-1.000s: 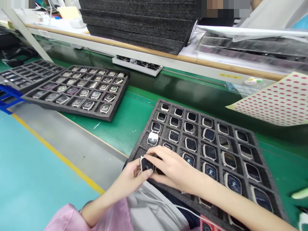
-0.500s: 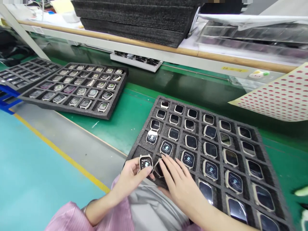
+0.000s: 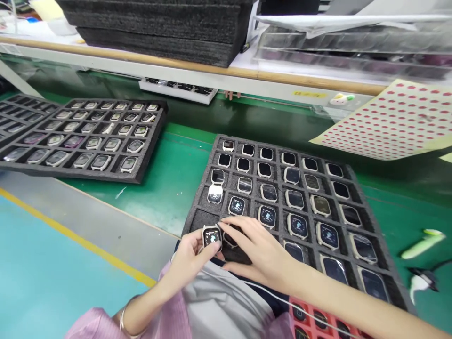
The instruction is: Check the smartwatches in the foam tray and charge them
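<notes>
My left hand is closed on a smartwatch case without straps. Its screen is lit with a clock face, and my thumb lies on the lower right of the glass. My right hand reaches in from the right with fingers apart, its index fingertip at or near the watch's upper right corner; I cannot tell whether they touch. Under both hands is a dark foam tray holding rows of similar watches, several with lit screens. One watch in the tray is partly hidden by my right hand.
Another foam tray of watches lies to the left. A spotted sticker sheet hangs from the shelf edge at right. Black foam blocks stand above. A red tray is below my right forearm. Someone's fingers show beneath the shelf.
The view has shifted right. My right hand has moved closer to the held watch, its index finger now beside the watch's corner. The left hand keeps its hold.
</notes>
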Demonstrator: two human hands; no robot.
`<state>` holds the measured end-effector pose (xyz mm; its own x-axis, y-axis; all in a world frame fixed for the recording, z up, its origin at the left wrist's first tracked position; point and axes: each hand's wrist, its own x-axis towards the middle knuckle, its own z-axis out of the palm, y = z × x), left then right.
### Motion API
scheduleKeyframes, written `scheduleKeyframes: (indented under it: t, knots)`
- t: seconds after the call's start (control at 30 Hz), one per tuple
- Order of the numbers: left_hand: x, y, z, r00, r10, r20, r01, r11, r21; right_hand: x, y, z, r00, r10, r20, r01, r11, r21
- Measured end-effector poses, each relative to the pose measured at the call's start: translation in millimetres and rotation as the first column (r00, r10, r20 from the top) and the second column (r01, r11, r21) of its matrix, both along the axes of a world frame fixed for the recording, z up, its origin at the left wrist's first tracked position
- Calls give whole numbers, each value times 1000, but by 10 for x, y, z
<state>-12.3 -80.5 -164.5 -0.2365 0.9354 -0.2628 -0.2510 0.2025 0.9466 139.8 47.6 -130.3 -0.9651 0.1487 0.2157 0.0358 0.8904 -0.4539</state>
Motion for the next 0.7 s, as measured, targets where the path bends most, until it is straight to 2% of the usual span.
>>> scheduleKeyframes:
  t: [0.13,0.23,0.3,0.33,0.43,0.5,0.6,0.67,0.7]
  knots:
    - [-36,-103,-16,998,-35,-49,37,999,32,-258,12,47,998,61,-15,-62,994,-91]
    - [-62,-258,-6,996,-82,28,80,996,41,-397,107,51,995,81,-60,-94,962,-255]
    - [-57,-362,3,997,-57,60,58,998,-11,-456,149,22,997,14,-73,-36,949,-312]
    - [-47,-406,5,997,-40,59,42,998,-42,-481,151,0,998,-35,-55,17,955,-296]
    - [-6,-492,-17,998,-27,52,32,995,-96,-542,85,-56,990,-132,55,136,987,-79]
    - [17,-515,-60,997,-16,70,22,996,-88,-550,10,-55,986,-133,104,122,986,110]
    - [29,-510,-141,991,35,132,-35,999,-4,-437,-61,-33,989,-139,58,112,935,336]
    - [18,-475,-171,982,47,185,-57,997,47,-284,-35,-76,987,-158,-35,156,872,465]
    - [9,-446,-168,976,44,213,-55,997,50,-203,2,-123,991,-123,-49,130,845,518]
